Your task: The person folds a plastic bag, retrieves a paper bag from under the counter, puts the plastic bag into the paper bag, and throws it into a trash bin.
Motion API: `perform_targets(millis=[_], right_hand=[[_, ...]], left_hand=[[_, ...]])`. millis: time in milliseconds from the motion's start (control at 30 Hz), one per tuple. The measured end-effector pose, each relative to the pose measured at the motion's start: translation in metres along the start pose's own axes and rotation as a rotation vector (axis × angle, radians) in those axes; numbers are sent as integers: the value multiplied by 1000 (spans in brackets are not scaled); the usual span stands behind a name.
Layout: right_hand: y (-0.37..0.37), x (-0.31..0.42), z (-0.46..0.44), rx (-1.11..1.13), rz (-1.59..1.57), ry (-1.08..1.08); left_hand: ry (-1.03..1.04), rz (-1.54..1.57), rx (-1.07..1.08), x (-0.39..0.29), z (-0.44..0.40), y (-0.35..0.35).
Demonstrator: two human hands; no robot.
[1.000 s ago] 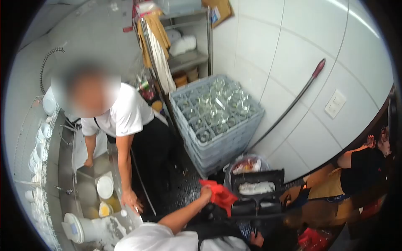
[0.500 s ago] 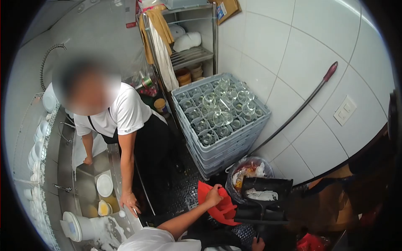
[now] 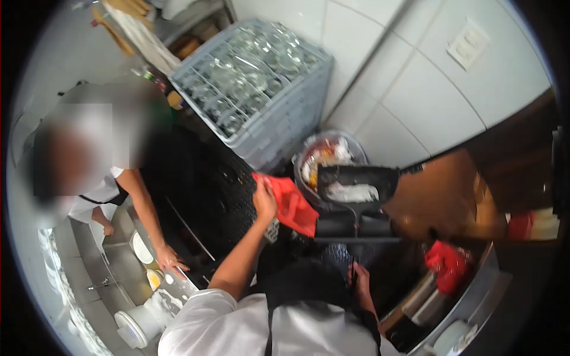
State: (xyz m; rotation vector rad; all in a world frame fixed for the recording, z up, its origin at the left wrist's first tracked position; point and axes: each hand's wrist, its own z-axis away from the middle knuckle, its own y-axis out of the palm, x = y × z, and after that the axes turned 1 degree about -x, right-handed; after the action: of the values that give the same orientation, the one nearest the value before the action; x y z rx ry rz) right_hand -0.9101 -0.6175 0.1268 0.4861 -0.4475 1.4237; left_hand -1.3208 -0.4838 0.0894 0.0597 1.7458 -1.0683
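Observation:
My left hand is closed on the upper left edge of a red, limp sheet, cloth or plastic, which hangs beside a black dustpan. White crumpled paper lies inside the pan, tilted near the rim of a lined trash bin. Lower down, my right hand is wrapped round a dark handle that appears to run up to the dustpan; the dark background partly hides it. Food scraps and white waste show in the bin.
Stacked grey racks of glasses stand behind the bin. At left a co-worker's hand rests on the sink edge. A red bag sits at right near boxes. Dark textured matting covers the floor.
My view has turned down and to the right, so the racks and bin sit further left and higher. Both hands keep their hold on the red sheet and the handle.

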Motion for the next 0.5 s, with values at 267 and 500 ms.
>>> perform_targets(millis=[267,500], right_hand=[[-6,17,8,169,-144,103],[-16,20,9,111,-71,56]], left_hand=[[-159,317,208,16,-33,41],[183,-78,221,3,-27,62]])
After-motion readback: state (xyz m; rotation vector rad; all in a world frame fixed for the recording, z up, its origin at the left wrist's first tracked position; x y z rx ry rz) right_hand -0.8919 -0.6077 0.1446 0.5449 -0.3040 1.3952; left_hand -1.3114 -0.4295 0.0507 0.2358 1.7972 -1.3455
